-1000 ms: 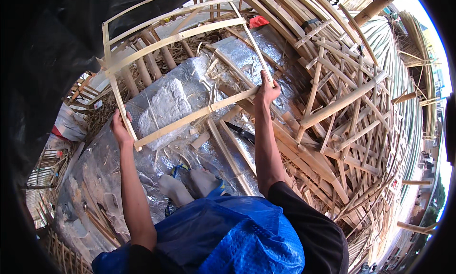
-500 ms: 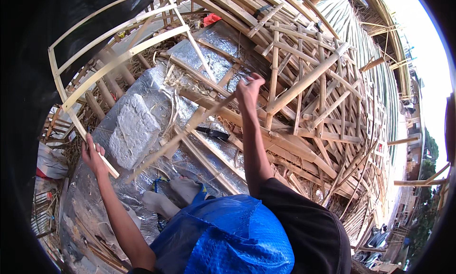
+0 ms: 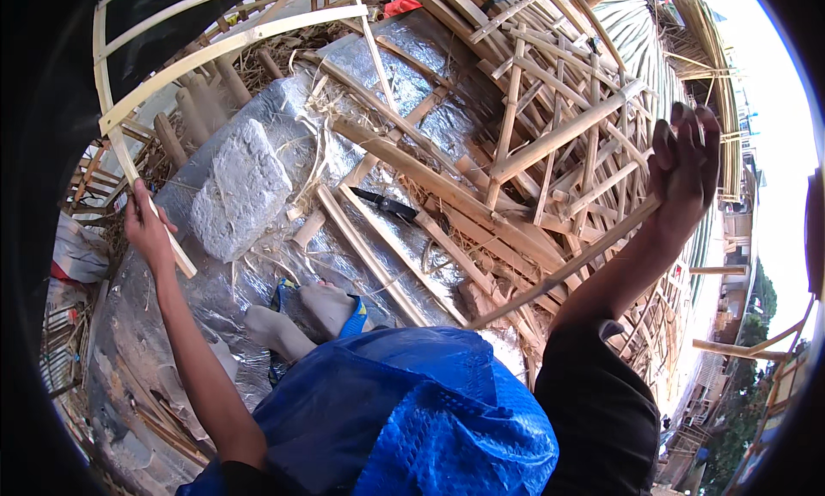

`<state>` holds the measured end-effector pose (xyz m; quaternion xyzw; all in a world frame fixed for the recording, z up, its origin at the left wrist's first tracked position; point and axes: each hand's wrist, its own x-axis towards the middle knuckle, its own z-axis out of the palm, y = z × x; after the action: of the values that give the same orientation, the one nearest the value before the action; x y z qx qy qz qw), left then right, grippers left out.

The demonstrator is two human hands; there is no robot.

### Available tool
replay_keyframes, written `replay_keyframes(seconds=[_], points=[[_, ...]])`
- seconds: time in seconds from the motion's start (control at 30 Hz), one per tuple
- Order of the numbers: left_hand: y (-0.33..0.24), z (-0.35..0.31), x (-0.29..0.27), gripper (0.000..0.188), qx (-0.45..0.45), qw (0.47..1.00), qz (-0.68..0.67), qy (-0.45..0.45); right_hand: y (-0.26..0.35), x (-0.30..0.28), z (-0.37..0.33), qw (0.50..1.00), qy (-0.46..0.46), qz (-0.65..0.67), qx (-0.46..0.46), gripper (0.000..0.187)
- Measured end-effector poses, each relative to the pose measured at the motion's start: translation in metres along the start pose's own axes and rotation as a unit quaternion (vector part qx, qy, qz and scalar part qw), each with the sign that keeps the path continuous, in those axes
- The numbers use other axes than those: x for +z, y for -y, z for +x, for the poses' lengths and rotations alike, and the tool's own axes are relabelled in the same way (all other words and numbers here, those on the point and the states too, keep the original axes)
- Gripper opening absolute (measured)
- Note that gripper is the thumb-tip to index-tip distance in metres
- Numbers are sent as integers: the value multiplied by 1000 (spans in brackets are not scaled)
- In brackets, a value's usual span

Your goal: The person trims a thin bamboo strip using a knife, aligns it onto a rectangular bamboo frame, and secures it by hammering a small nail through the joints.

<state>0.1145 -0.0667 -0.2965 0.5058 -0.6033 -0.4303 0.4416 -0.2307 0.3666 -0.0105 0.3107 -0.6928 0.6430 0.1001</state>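
Note:
At the left, my left hand (image 3: 150, 229) is closed around the lower end of a side rail of a pale bamboo frame (image 3: 232, 45), whose curved slats reach up and away. My right hand (image 3: 686, 165) is raised at the far right, its fingers bent upward. A long thin bamboo strip (image 3: 567, 271) runs from that hand down toward my lap; its upper end is hidden behind the palm. A rough grey block (image 3: 241, 191) sits on the silvery sheet near my left hand. Between my hands lies a black-handled knife (image 3: 395, 207), beside split bamboo pieces (image 3: 369, 255).
A big pile of bamboo poles and lattice (image 3: 559, 143) fills the right side. Blue plastic sheeting (image 3: 412, 410) covers my lap, with my foot (image 3: 326, 307) in front of it. Straw and shavings litter the silvery sheet (image 3: 412, 58). A red scrap (image 3: 402, 6) lies at the back.
My right hand has swung far to the right and up, carrying the bamboo strip away from the knife. My left hand and the frame have shifted slightly left and up in view.

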Motion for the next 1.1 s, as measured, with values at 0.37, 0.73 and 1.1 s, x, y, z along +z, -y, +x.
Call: replay_keyframes(seconds=[0.37, 0.73, 1.1], points=[[-25, 5, 10, 55, 100, 968, 221, -63, -236, 88, -148, 700, 454, -538, 119, 23], [-42, 15, -12, 68, -80, 994, 75, -17, -114, 197, -124, 760, 514, -215, -336, 27], [-42, 1, -23, 49, -138, 979, -123, 90, -206, 298, -153, 804, 555, -88, -196, 58]])
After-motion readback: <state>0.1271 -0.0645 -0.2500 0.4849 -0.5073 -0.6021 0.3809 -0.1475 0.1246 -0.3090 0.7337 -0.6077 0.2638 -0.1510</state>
